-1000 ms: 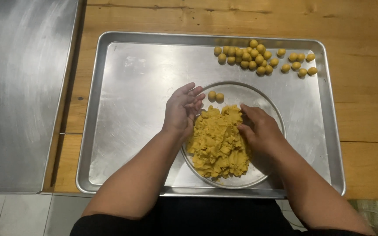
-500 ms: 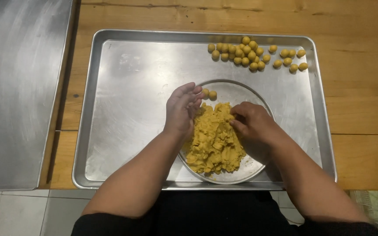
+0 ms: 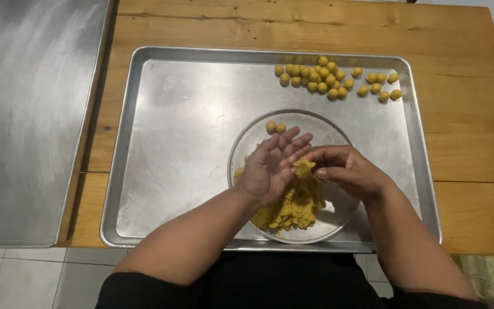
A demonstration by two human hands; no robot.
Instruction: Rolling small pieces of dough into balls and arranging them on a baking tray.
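A small lump of yellow dough (image 3: 303,166) is pinched by the right hand (image 3: 344,170) against the spread left hand (image 3: 271,167), at frame centre above the glass bowl (image 3: 338,220). The bowl is carried by a metal tray (image 3: 172,143) on the wooden counter (image 3: 464,131), with rolled dough balls (image 3: 330,77) gathered at the tray's upper right.

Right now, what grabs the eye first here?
The two hands, left hand and right hand, meeting over a glass bowl of yellow dough, pinching a lump between them. Beyond, a cluster of small dough balls sits in the far right corner of the metal tray.
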